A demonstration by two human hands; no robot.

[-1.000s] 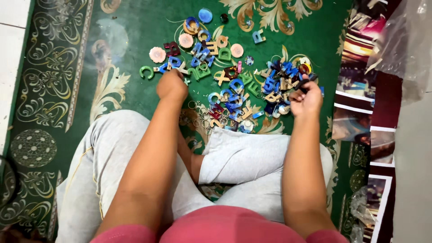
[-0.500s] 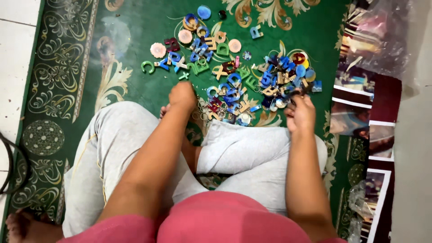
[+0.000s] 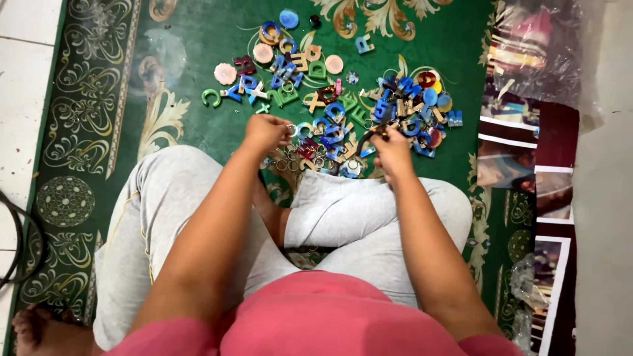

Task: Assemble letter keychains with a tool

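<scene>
Both hands have drawn back toward the knees: left hand (image 3: 265, 134) curls over small metal key rings (image 3: 290, 158), right hand (image 3: 391, 150) pinches a dark piece. Beyond them, colourful plastic letter charms (image 3: 343, 99) litter the green patterned carpet (image 3: 191, 39); glossy photo prints (image 3: 521, 158) lie right.

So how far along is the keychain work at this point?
Nothing looks finished or set apart. In hand: the left hand is closed by a metal key ring, and the right hand pinches a small dark piece. Left: the pile of coloured letter charms and loose rings on the green carpet.
</scene>
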